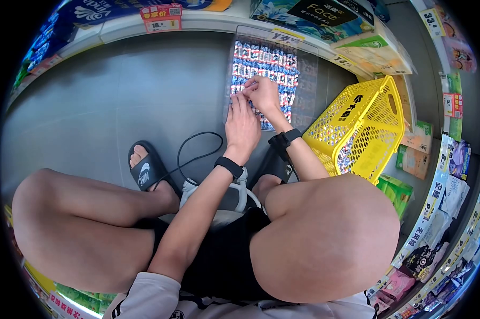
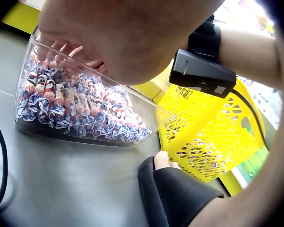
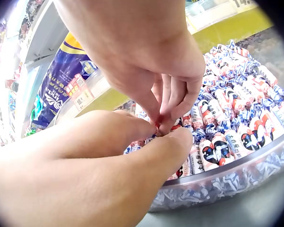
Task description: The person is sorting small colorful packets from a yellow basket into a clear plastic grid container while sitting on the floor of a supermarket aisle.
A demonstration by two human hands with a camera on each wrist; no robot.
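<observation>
A clear plastic box (image 1: 310,106) on the floor holds rows of wrapped candies (image 1: 266,58) in white, red and blue twisted paper. Both hands meet over its near-left part. My right hand (image 1: 263,95) comes in from the right, with thumb and fingertips pinched together low over the candies. Beside it, my left hand (image 1: 242,127) has its thumb and index finger closed around the same spot. In the right wrist view, a bit of red and blue wrapper (image 3: 157,128) shows between the fingertips; the rest of that candy is hidden by the fingers.
Right of the box stands a tilted yellow basket (image 1: 352,114) with more wrapped candies inside. Shelves with tissue packs (image 1: 325,21) and price tags (image 1: 163,20) border the floor. A black cable (image 1: 203,135) loops near the sandalled feet (image 1: 149,170).
</observation>
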